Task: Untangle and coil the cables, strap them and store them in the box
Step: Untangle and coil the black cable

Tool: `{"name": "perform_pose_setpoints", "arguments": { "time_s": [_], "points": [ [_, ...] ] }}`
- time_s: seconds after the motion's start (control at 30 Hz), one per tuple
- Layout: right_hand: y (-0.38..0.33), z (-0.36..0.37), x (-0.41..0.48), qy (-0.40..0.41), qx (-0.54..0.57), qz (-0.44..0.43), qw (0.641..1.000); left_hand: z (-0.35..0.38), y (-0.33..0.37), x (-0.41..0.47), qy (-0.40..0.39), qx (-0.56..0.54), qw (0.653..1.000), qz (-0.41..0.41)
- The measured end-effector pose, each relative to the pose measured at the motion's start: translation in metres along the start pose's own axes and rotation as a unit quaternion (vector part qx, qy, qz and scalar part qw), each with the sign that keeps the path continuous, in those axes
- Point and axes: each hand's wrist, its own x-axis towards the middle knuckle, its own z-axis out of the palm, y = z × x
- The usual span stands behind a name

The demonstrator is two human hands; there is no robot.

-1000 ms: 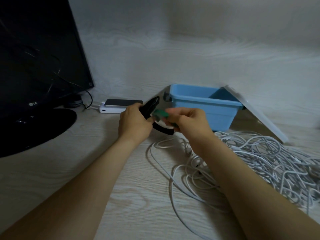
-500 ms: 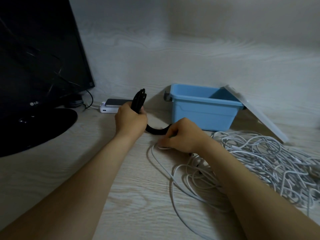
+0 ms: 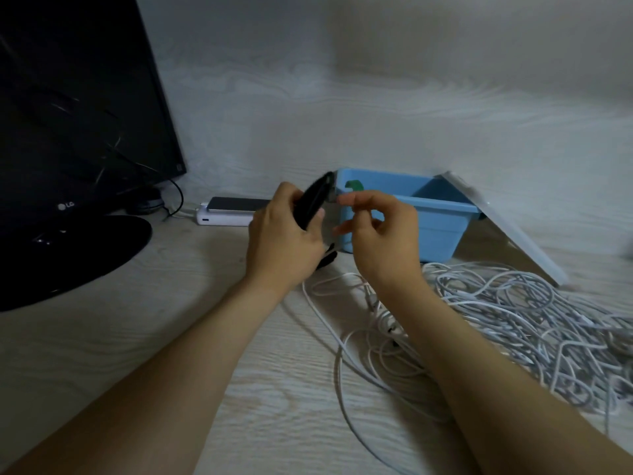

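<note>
One monitor (image 3: 78,132) is cut off at left. One lid (image 3: 513,231) is leaned against one blue box (image 3: 442,228). Before the box, one black cable coil (image 3: 313,202), partly hidden, is grasped by the left hand (image 3: 284,238). One green strap (image 3: 354,185) is pinched by the right hand (image 3: 382,238). The white cables (image 3: 513,320) are tangled and cannot be counted.

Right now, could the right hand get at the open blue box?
Probably yes. The blue box stands open just behind the right hand, its lid leaning aside, nothing between; but that hand pinches a green strap.
</note>
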Motion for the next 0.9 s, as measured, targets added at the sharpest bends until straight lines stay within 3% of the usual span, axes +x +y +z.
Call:
{"name": "perform_pose_setpoints", "arguments": {
  "time_s": [0.1,0.2,0.33,0.53,0.7,0.8,0.9],
  "points": [
    [-0.004,-0.002,0.001,0.041,0.006,0.011,0.999,0.001,0.006,-0.005,-0.019,0.013,1.000,0.018],
    [-0.016,-0.001,-0.006,0.026,0.009,-0.034,0.999,0.000,0.011,-0.007,-0.076,0.080,0.993,0.044],
    [-0.023,0.007,-0.014,0.052,-0.146,-0.031,0.987,0.000,0.014,-0.010,-0.102,0.202,0.968,0.107],
    [-0.012,-0.002,-0.005,0.046,-0.271,-0.045,0.961,0.002,0.010,-0.012,-0.117,0.147,0.980,0.060],
    [-0.007,-0.007,0.001,-0.024,-0.152,-0.077,0.985,0.005,0.010,-0.011,-0.102,0.101,0.989,0.041],
    [-0.003,-0.010,0.002,-0.023,-0.132,-0.099,0.986,0.002,0.016,-0.010,-0.166,0.048,0.985,-0.009],
    [0.002,-0.013,0.003,-0.016,-0.144,-0.104,0.984,-0.006,0.024,-0.009,-0.300,-0.049,0.948,-0.093]
  ]
}}
